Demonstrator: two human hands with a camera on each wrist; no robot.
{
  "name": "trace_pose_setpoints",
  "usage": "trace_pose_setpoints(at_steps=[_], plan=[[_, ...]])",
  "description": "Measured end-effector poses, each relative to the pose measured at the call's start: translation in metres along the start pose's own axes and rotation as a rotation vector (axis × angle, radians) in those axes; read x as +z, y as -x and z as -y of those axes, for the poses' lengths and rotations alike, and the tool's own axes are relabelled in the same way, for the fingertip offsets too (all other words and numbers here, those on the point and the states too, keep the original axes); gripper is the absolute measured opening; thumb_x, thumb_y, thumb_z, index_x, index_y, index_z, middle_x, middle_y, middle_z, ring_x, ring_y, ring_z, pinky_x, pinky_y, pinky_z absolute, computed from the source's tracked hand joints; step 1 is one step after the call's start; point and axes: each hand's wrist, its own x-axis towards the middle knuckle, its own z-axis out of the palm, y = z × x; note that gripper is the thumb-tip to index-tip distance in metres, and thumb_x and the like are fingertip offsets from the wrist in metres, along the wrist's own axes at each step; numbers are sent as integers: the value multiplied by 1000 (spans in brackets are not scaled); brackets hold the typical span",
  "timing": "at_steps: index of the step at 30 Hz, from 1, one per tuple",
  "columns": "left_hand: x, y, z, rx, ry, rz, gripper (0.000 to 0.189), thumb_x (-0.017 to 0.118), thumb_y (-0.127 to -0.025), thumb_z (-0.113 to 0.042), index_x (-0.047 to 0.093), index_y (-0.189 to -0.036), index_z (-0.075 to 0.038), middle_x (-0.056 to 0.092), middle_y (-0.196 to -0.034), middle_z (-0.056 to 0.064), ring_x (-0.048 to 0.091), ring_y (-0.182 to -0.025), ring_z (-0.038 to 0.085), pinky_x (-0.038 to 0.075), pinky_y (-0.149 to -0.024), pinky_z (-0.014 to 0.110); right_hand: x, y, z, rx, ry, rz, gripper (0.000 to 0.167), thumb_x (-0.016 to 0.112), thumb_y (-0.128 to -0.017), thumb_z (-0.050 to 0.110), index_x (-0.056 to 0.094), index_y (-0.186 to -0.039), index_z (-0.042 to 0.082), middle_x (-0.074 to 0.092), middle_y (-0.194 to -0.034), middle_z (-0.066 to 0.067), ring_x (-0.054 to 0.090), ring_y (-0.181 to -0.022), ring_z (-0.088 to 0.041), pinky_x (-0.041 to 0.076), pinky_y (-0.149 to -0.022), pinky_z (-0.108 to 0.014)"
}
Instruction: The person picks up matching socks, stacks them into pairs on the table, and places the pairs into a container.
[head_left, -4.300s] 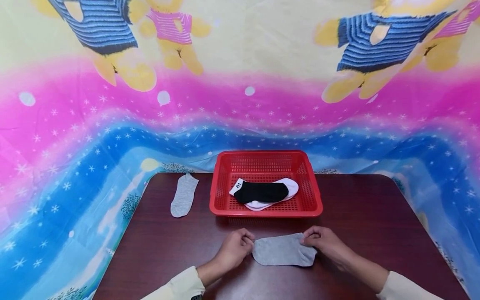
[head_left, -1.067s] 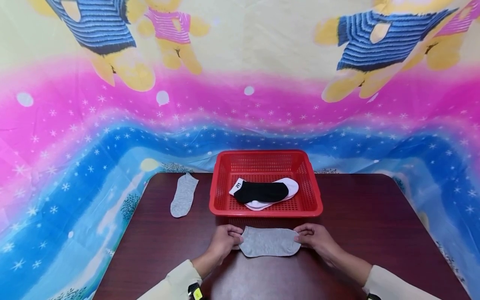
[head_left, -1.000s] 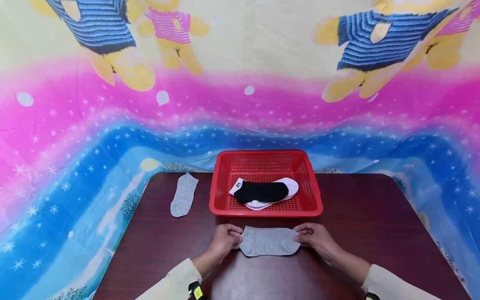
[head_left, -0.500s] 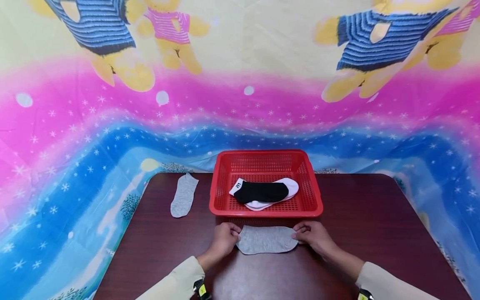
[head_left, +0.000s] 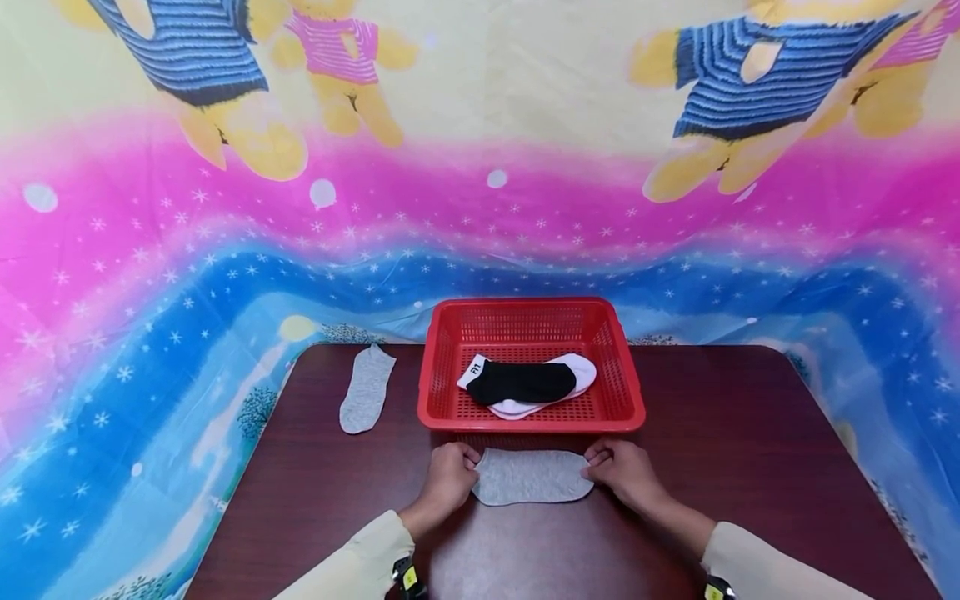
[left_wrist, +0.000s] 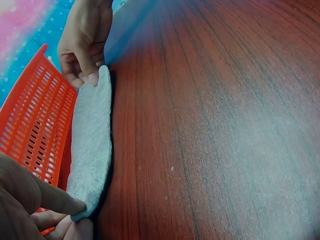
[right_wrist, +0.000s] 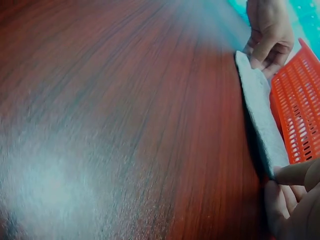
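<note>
A grey sock (head_left: 531, 477) lies stretched flat just in front of the red basket (head_left: 630, 398). My left hand (head_left: 448, 480) pinches its left end, and my right hand (head_left: 619, 469) pinches its right end. In the left wrist view the grey sock (left_wrist: 91, 145) runs from my left hand (left_wrist: 35, 205) up to my right hand (left_wrist: 85, 42), slightly off the wood. In the right wrist view the grey sock (right_wrist: 261, 115) reaches from my right hand (right_wrist: 295, 195) to my left hand (right_wrist: 269, 35). A black sock (head_left: 521, 382) lies on a white sock (head_left: 579, 368) inside the basket.
A second grey sock (head_left: 364, 389) lies on the dark wooden table (head_left: 735, 433) left of the basket. A bright printed cloth (head_left: 150, 275) with stars and bears hangs behind and drapes past the table's sides. The red basket wall (left_wrist: 31, 120) is close beside the sock.
Both hands have carried the grey sock away from me toward the basket's front edge. The sock now lies straighter between them. The other socks and the basket have not moved.
</note>
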Motion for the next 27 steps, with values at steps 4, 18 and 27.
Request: trace_pose_setpoints(at_steps=[4, 18, 27], plan=[[-2, 2, 0, 24, -39, -20, 19, 66, -66, 11, 73, -81, 1, 66, -70, 6, 52, -64, 5, 44, -57, 20, 2, -1, 1, -44, 114, 3, 25, 88, -74, 10, 68, -88, 9, 66, -80, 1, 58, -71, -8, 49, -65, -21], [-30, 18, 9, -43, -61, -76, 16, 71, -79, 2, 70, -95, 4, 65, -82, 10, 61, -76, 21, 52, -75, 34, -12, 33, 21, -329, 222, -3, 28, 85, -82, 9, 61, -85, 22, 55, -78, 11, 49, -67, 3, 46, -60, -18], [-93, -10, 69, 9, -373, -289, 39, 74, -75, 5, 63, -112, 13, 63, -99, 28, 60, -94, 47, 50, -86, 55, -52, 35, 34, -762, 512, -214, 41, 94, -69, 10, 69, -100, 20, 64, -98, 11, 54, -95, -6, 57, -79, -31]])
